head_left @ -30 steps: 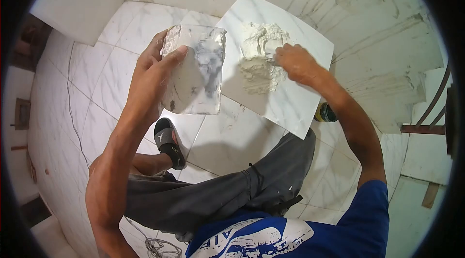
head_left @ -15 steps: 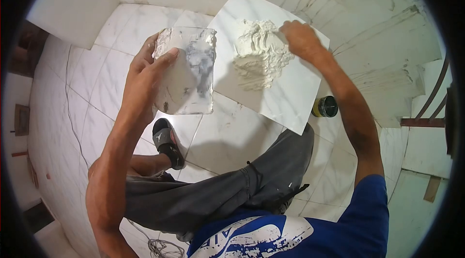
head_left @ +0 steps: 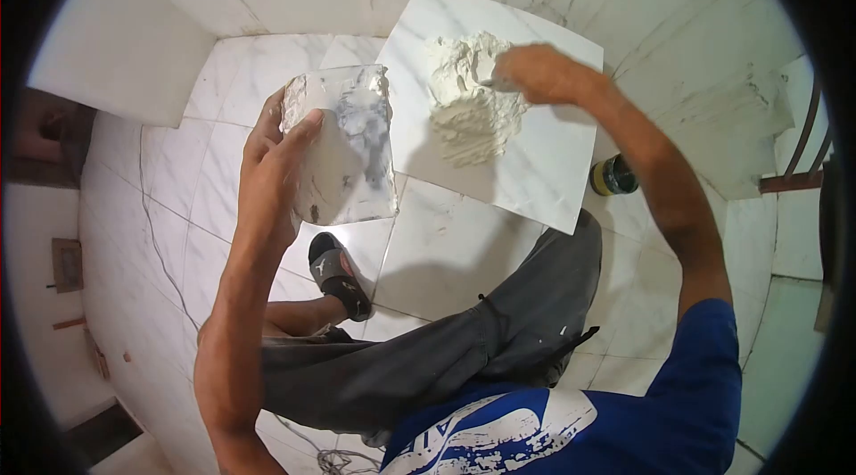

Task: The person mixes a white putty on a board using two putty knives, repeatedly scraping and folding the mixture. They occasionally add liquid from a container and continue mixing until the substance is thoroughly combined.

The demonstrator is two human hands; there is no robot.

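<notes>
Slides right hand further left into crumbly white putty heap, fingers curled, contents hidden; grips smeared square grey plate in left hand, just left of heap.

I get a single view: a head-worn fisheye camera looking steeply down, close above the left hand and right hand, onto the tiled floor.

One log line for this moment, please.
left hand: holds smeared square plate | right hand: in white paste heap | heap: on loose tile | can: beside tile
</notes>
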